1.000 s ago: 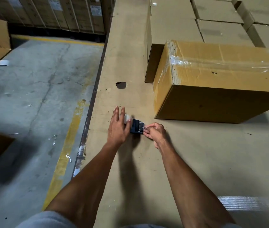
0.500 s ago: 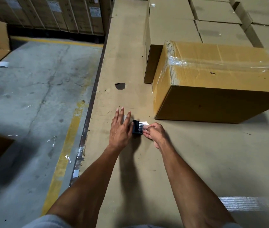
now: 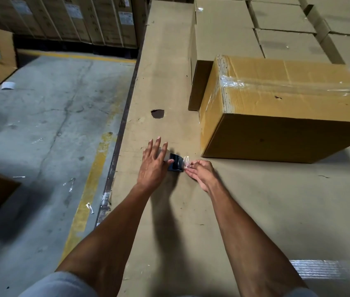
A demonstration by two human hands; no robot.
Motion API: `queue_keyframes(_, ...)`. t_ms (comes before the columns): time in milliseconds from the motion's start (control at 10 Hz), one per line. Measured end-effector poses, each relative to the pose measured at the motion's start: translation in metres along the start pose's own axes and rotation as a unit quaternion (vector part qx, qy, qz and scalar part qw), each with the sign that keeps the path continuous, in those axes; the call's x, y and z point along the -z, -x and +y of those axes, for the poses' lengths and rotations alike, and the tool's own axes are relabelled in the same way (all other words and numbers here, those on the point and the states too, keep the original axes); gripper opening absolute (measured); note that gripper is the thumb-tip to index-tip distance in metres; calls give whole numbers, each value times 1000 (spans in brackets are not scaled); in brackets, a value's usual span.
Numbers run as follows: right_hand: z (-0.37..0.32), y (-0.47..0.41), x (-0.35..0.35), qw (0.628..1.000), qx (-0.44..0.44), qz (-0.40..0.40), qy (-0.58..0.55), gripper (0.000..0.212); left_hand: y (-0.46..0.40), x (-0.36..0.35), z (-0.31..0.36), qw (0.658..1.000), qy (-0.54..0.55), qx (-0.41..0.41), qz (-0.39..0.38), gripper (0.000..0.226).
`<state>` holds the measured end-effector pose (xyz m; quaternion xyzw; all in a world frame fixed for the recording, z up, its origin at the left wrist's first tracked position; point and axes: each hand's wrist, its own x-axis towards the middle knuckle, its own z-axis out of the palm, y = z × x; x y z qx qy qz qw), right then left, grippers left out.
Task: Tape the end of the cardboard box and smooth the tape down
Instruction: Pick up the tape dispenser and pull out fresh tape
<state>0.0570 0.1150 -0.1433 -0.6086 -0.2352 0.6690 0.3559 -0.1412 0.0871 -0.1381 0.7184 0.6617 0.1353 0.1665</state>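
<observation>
A yellow-brown cardboard box (image 3: 277,116) lies on the cardboard-covered work surface (image 3: 169,221), clear tape running along its top seam and wrapped over its left end. In front of it, a small dark tape dispenser (image 3: 176,163) rests on the surface. My left hand (image 3: 153,162) lies over the dispenser's left side with fingers spread, holding it down. My right hand (image 3: 199,171) pinches the loose end of clear tape (image 3: 186,160) at the dispenser's right edge. Both hands are short of the box, near its front left corner.
Plain cardboard boxes (image 3: 223,37) are stacked behind the taped box. A hole (image 3: 157,113) breaks the surface left of it. The surface's left edge (image 3: 114,168) drops to a concrete floor with a yellow line. Tall cartons (image 3: 73,18) line the far wall. A tape patch (image 3: 319,269) shines lower right.
My right fingers have lifted the clear tape end off the dispenser. My left hand has spread its fingers flatter over the dispenser. The box has not moved.
</observation>
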Motion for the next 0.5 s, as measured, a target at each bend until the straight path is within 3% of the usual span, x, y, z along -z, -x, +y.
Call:
queue_keyframes(200, -3, 3, -5, 1000, 10, 23, 17, 18, 3, 2, 5, 998, -62, 6, -9, 78)
queue_keyframes(300, -9, 7, -4, 998, 29, 36, 37, 30, 5, 4, 10, 997, -82, 8, -10, 76)
queue_keyframes(400, -13, 11, -4, 992, 69, 44, 93, 25, 6, 10, 15, 996, -86, 5, 3, 72)
queue_keyframes(500, -20, 26, 8, 956, 171, 110, 213, 20, 20, 19, 35, 996, -73, -5, 44, 65)
